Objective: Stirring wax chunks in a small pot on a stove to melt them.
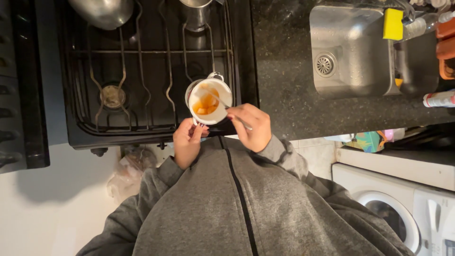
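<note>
A small white pot with orange liquid and a few pale orange chunks in it sat on the black grate of the gas stove, at the stove's front right corner, just short of the edge where the stove met the dark speckled counter. The left hand was curled around the pot's near side at its handle, fingers closed on it and the thumb pressed against the rim. The right hand hovered just beside the pot over the stove's front edge, its fingers pinched around the stem of a thin metal spoon whose far end dipped into the orange liquid. Both arms wore grey sleeves of a zipped sweatshirt. Farther back on the stove, a steel pan rested at the rear left burner and a metal pot at the rear right one; the front left burner lay bare. Set into the counter's far right end was a steel sink with a yellow sponge on its back rim. Below the counter's front edge on the right stood a white washing machine.
</note>
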